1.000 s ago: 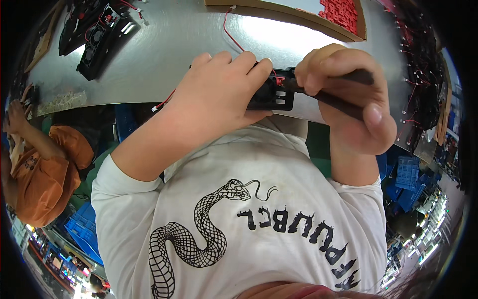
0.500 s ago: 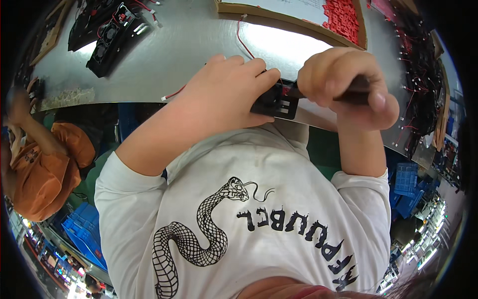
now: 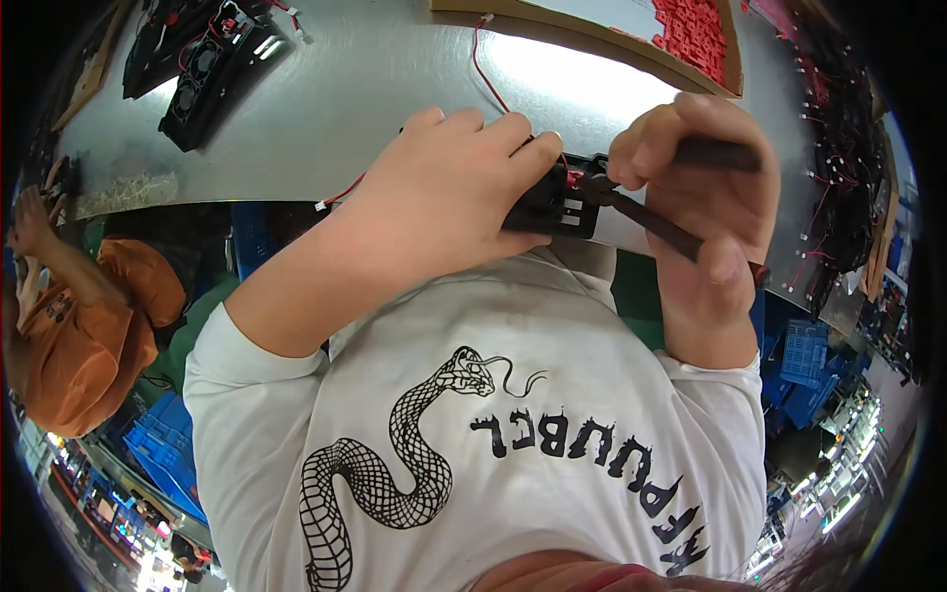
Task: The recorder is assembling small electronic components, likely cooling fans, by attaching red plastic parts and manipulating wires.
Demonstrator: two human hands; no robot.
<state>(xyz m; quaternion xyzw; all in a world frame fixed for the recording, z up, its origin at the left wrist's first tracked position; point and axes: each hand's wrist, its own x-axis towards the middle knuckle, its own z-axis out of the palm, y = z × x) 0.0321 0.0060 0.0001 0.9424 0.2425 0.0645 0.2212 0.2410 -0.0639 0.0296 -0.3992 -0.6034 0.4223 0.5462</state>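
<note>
Both hands locked on a small black part at the table's near edge

Left hand has its fingers clenched round the black part, red wire trailing across the table; right hand grips dark pliers, their tip touching the part. Black fan units lie at the far left corner
</note>
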